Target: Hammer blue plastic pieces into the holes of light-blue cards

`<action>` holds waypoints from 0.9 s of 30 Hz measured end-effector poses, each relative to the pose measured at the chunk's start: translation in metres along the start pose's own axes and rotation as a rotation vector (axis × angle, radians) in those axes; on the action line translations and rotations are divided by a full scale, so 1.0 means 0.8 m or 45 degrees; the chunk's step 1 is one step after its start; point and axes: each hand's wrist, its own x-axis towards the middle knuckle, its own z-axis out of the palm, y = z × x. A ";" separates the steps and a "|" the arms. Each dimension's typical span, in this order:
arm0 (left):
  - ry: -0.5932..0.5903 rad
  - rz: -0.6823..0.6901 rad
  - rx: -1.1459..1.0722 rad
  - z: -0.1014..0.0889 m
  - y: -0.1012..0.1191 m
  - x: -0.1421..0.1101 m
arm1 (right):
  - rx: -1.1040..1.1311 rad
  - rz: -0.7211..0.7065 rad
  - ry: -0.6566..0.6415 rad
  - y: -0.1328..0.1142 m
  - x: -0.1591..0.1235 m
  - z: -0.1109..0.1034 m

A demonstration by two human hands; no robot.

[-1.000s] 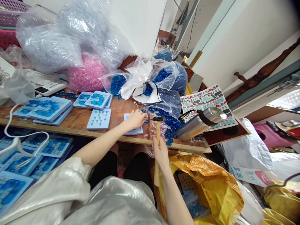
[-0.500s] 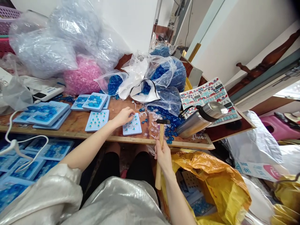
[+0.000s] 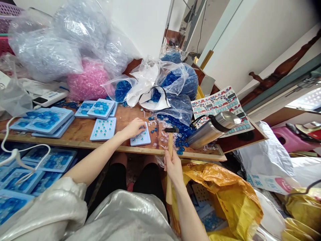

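Note:
My right hand (image 3: 173,164) is wrapped around the wooden handle of a hammer (image 3: 170,142). Its dark head hovers at the edge of the loose parts on the table. My left hand (image 3: 134,128) rests over the upper left of a light-blue square tray (image 3: 143,139) with small teal pieces set in it. The fingers are drawn together at the tray's surface, and whatever they pinch is too small to make out. To the left lies a similar tray (image 3: 102,129). Clear plastic bits and glossy blue pieces (image 3: 184,134) are scattered right of the tray under my hand.
A steel flask (image 3: 209,132) leans at the table's right, beside a sticker sheet (image 3: 225,107). Blue-filled trays (image 3: 51,120) are stacked on the left. Bags of blue parts (image 3: 173,77) and a bag of pink parts (image 3: 84,80) stand behind. A yellow bag (image 3: 233,190) sits open below.
My left hand has lowered slightly over the tray, its fingers still together. The hammer stays in my right hand at nearly the same spot. The view has shifted a little.

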 end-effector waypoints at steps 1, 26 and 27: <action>0.007 -0.008 -0.003 0.000 0.001 -0.001 | -0.046 -0.040 0.001 -0.005 0.003 0.000; 0.210 -0.020 -0.075 -0.004 0.018 -0.011 | -0.433 -0.227 -0.082 -0.051 0.041 0.015; 0.188 0.068 -0.027 -0.002 0.027 -0.012 | -0.394 -0.229 -0.041 -0.049 0.040 0.010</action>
